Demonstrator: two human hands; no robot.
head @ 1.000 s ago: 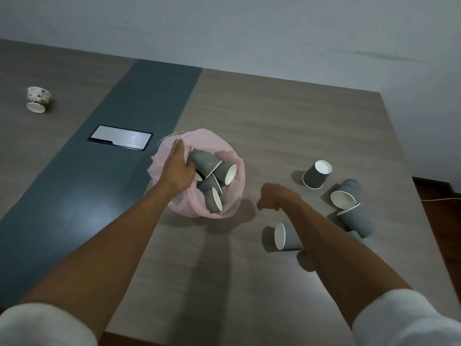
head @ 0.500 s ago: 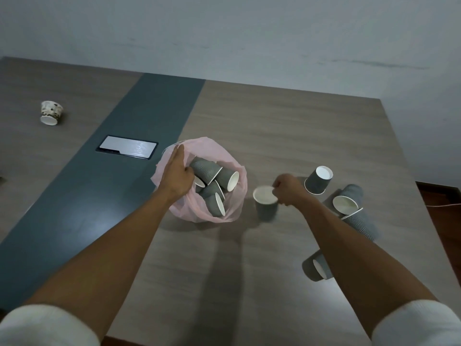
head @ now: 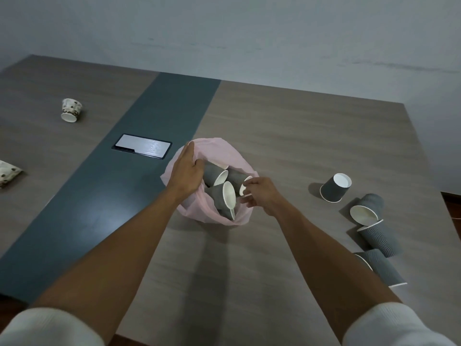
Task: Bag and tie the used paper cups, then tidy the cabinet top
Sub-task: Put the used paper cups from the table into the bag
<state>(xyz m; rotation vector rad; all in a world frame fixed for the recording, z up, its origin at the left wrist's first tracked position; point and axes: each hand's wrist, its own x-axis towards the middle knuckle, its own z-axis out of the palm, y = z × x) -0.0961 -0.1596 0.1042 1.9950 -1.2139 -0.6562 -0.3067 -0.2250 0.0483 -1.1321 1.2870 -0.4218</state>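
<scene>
Holding pink bag (head: 197,213): left hand (head: 185,174); right hand (head: 262,193) apparently empty.

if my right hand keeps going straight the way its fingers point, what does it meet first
Probably the grey cups in the pink bag; the right hand points left across its mouth, though depth is unclear.

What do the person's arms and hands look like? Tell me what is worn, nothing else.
Both forearms are bare from the pushed-up cuffs to the fingers. The left sleeve and right sleeve are white or cream, soft and thick like a knit, bunched near the elbows. The left hand and right hand wear no gloves; no rings, watch or bracelets are visible.
</scene>
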